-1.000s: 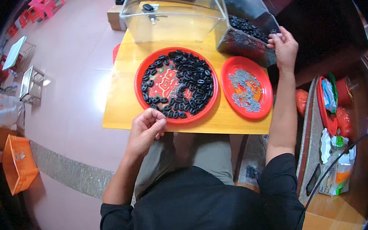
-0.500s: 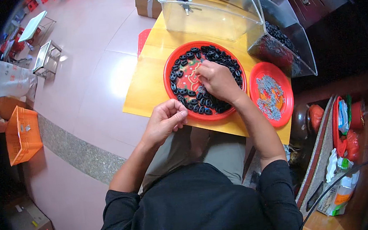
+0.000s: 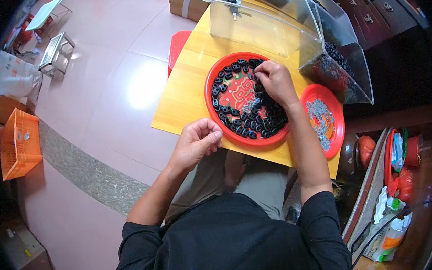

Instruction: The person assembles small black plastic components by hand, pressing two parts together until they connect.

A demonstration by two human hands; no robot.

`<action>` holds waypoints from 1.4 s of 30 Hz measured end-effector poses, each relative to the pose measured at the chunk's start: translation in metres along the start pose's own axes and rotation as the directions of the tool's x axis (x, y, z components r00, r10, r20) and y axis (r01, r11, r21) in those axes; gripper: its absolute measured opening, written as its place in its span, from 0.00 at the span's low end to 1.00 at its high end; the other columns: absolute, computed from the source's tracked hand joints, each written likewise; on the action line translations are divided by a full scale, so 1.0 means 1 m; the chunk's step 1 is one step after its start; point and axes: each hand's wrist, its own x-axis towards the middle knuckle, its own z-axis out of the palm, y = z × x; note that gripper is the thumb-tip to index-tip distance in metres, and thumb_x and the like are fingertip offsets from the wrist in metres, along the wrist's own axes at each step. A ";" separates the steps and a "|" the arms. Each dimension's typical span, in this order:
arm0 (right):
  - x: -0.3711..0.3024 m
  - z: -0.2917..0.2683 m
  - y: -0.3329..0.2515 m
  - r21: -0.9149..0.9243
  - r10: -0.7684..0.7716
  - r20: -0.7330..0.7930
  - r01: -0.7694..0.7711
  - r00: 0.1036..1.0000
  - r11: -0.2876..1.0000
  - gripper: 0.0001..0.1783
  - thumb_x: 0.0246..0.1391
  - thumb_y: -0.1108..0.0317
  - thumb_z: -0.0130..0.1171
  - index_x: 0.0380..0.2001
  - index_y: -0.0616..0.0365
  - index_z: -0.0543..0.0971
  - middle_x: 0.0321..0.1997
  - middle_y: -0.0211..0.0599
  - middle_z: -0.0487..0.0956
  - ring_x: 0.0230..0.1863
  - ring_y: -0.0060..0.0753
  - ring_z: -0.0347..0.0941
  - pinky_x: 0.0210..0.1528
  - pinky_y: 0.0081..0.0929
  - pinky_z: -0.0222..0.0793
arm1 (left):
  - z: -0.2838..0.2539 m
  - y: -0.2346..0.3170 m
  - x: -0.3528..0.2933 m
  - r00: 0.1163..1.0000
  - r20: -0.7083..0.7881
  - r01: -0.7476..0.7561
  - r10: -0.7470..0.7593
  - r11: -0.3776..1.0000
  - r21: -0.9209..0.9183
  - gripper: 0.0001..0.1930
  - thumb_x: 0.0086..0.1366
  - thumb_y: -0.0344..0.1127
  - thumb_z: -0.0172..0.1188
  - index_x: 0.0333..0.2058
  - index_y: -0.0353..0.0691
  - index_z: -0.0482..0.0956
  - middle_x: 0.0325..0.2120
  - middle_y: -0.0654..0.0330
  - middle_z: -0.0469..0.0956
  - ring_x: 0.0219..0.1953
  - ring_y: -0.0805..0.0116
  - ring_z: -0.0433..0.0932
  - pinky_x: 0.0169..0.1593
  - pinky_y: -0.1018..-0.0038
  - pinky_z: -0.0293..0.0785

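Observation:
A round red tray [image 3: 210,98] holds many small black oval pieces [image 3: 252,124], each with holes in it, around a patterned red bottom. Over the tray's right side is my right hand [image 3: 278,82], its thumb and fingertips pinched together close to the pieces. Whatever those fingertips hold is hidden. My left hand [image 3: 195,143] is closed, thumb against curled fingers, just off the tray's near left rim and above the table edge. Anything inside it is too small or covered to make out.
A smaller red tray [image 3: 335,105] of tiny silvery metal parts [image 3: 319,115] lies right of the round one on the yellow table [image 3: 181,94]. Clear plastic bins [image 3: 263,30] stand at the back, some with black pieces. A red stool [image 3: 179,44] is beyond the table's left edge.
The view has shifted a little. My right hand has moved from over the tray's middle to its right side, uncovering more of the patterned bottom. The left hand stays closed in nearly the same place.

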 end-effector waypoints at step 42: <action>-0.137 -0.034 -0.051 0.669 0.443 -0.011 -0.323 0.896 0.669 0.03 0.51 0.78 0.56 0.31 0.63 0.76 0.21 0.24 0.72 0.18 0.10 0.64 0.19 0.10 0.63 | 0.026 0.034 0.099 0.790 0.559 -0.569 0.251 -0.038 0.821 0.04 0.48 0.30 0.57 0.20 0.38 0.73 0.24 0.55 0.73 0.34 0.54 0.74 0.35 0.61 0.71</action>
